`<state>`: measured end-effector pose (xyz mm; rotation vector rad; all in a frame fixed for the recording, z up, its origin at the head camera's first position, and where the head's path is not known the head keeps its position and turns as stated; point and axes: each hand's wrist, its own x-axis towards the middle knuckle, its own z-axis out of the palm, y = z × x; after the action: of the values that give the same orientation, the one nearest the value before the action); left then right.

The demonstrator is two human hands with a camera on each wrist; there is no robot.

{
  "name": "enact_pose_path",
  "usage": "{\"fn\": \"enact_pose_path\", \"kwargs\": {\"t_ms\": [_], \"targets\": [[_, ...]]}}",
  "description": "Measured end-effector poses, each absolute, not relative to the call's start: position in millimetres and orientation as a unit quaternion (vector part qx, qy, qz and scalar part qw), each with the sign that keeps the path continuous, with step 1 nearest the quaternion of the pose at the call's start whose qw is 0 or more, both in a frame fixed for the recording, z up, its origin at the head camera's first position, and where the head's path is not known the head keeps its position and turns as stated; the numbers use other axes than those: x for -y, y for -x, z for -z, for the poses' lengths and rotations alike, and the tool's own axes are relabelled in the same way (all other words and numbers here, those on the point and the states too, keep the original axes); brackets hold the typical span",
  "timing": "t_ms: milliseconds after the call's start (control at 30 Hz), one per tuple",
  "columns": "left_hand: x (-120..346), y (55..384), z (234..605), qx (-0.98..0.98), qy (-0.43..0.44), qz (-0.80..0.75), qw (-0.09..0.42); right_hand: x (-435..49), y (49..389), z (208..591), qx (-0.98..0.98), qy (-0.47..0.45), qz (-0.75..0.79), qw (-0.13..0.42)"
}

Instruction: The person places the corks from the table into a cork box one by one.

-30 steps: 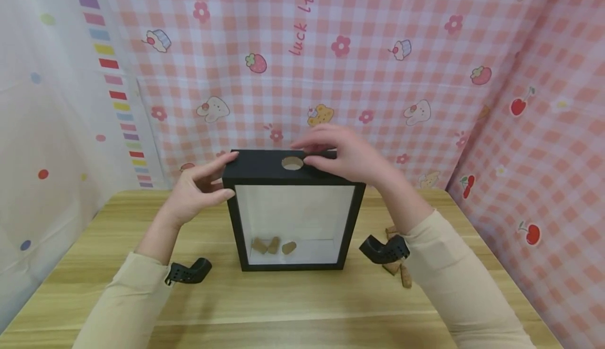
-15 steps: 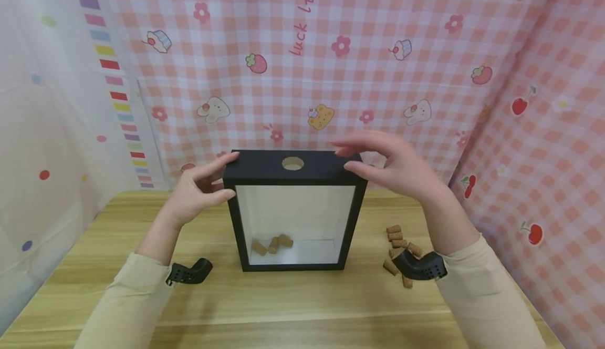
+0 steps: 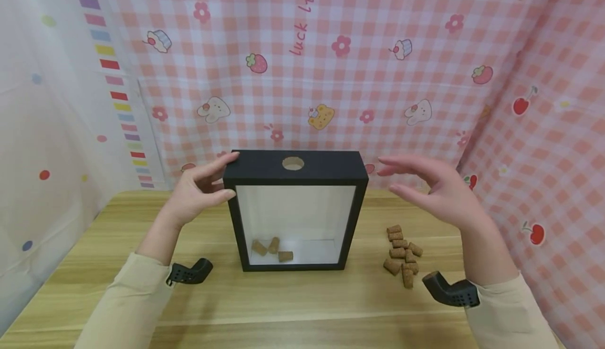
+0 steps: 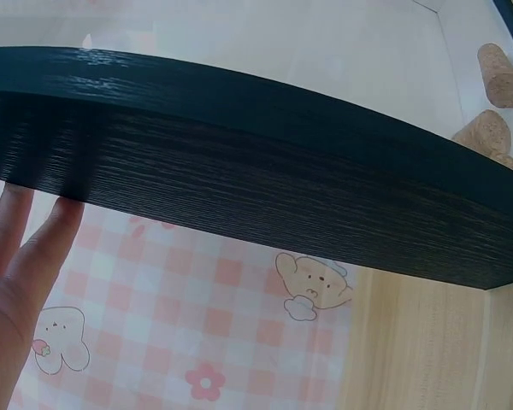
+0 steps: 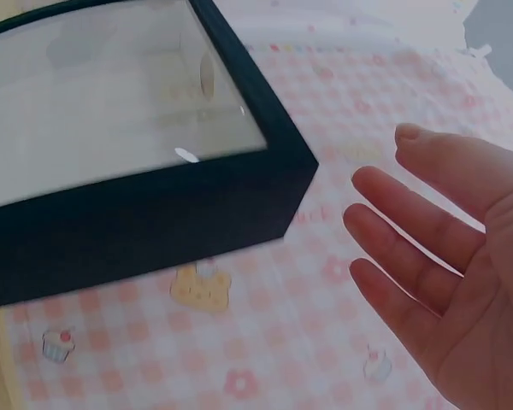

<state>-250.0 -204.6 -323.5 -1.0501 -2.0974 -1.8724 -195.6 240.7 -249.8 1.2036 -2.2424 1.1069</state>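
Right now one box (image 3: pixel 264 166) stands upright on the table (image 3: pixel 283 307), black-framed, with one clear window (image 3: pixel 298 212) facing me and one round hole (image 3: pixel 293 164) in its top. Three corks (image 3: pixel 285 256) lie inside on its white floor: two close together near the left end, the third just to their right, on its side near the window. My left hand (image 3: pixel 194 194) grips the box at its upper left corner, thumb on the front edge and fingers reaching over the side to the top and back; my left wrist view shows three fingertips (image 4: pixel 66 205) at the back edge. My right hand (image 3: pixel 437 191) holds nothing: it hangs in the air to the right of the box, near the top corner but apart from it, the thumb spread away from loosely bent fingers. On that side, my wrist view shows the thumb and three fingers, with a gap between them and the box. To the right of the box I count at least nine loose corks (image 3: pixel 397 253) in one cluster on the table, most lying on their sides and several touching. Two tan sleeves (image 3: pixel 127 296) cover my forearms, and each carries one black mount (image 3: pixel 190 271). Behind the table hangs a pink checked cloth (image 3: pixel 359 86) printed with two words, "luck life".
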Motion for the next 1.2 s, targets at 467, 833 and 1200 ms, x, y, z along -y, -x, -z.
{"fn": "enact_pose_path", "kwargs": {"t_ms": [467, 833, 1200], "targets": [[204.5, 251.0, 325.0, 0.687, 0.358, 0.628, 0.074, -289.9, 185.5, 315.0, 0.819, -0.337, -0.441, 0.146], [204.5, 250.5, 324.8, 0.687, 0.359, 0.628, 0.073, -319.5, 194.3, 379.6, 0.828, -0.271, -0.476, 0.119], [204.6, 249.4, 323.3, 0.693, 0.350, 0.626, 0.070, -340.6, 196.0, 428.8, 0.845, -0.194, -0.489, 0.098]]}}
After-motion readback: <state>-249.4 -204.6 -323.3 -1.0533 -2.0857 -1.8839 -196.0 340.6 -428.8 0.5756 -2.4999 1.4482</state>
